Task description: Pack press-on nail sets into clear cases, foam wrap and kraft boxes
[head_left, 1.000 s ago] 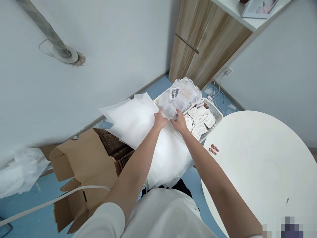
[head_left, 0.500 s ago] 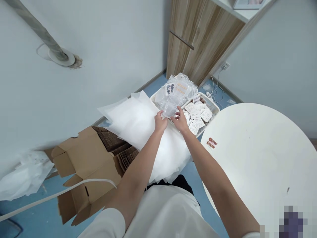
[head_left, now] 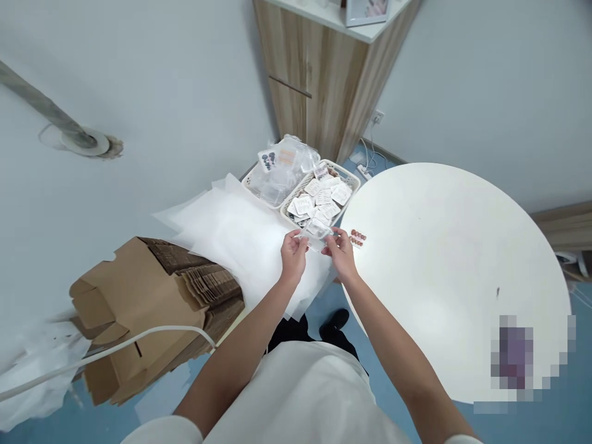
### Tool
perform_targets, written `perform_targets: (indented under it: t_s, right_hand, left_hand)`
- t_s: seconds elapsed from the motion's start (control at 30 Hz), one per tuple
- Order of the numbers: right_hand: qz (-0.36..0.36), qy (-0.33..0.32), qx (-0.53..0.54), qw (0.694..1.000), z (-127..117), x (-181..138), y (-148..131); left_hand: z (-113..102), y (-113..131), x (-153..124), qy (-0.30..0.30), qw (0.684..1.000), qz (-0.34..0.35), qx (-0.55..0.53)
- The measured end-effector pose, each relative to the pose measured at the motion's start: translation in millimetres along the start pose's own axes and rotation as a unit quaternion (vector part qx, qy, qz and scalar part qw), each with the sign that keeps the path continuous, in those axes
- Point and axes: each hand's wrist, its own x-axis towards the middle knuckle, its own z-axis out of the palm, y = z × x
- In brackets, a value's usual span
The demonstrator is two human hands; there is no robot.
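Note:
Between my hands is a small clear plastic bag (head_left: 316, 242), stretched in front of the baskets. My left hand (head_left: 293, 254) pinches its left edge, and my right hand (head_left: 340, 250) grips its right edge. Just beyond them, a white basket (head_left: 355, 185) is filled with white printed cards (head_left: 324, 196). The basket (head_left: 250, 182) to its left holds a heap of clear plastic bags (head_left: 291, 163) and a card of dark press-on nails (head_left: 267, 160). On the round table, near my right hand, lies a card of reddish-brown press-on nails (head_left: 357, 238).
White foam sheets (head_left: 231, 228) are piled left of my hands. Flattened cardboard boxes (head_left: 139, 290) stand farther left, with a white cable (head_left: 157, 331) crossing in front. The white round table (head_left: 430, 246) is on the right; a wooden cabinet (head_left: 319, 80) stands behind the baskets.
My hands have drawn the clear plastic bag away from the left basket, back toward my body, and now hold it before the card basket. The view has turned toward the right.

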Motion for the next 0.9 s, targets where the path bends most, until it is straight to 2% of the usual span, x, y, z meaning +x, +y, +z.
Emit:
perform_targets:
  t_s: [0.23,0.4,0.57,0.73,0.9]
  right_hand:
    - [0.005,0.004,0.036,0.999,-114,-87,-6]
    - [0.004,-0.004,0.069,0.998,-190,-147,-9]
    - [0.007,0.017,0.061,0.998,-250,-205,2]
    - [0.007,0.083,0.070,0.994,-280,-243,22]
    - [-0.008,0.172,0.083,0.982,-277,-256,31]
  left_hand:
    - [39,2,-91,-0.138,0.990,-0.020,0.036]
    - [79,-6,-145,-0.278,0.957,-0.041,0.072]
    - [121,-20,-192,-0.350,0.926,-0.022,0.135]
    - [149,-32,-222,-0.405,0.901,-0.003,0.153]
    - [167,-37,-232,-0.416,0.898,0.005,0.144]
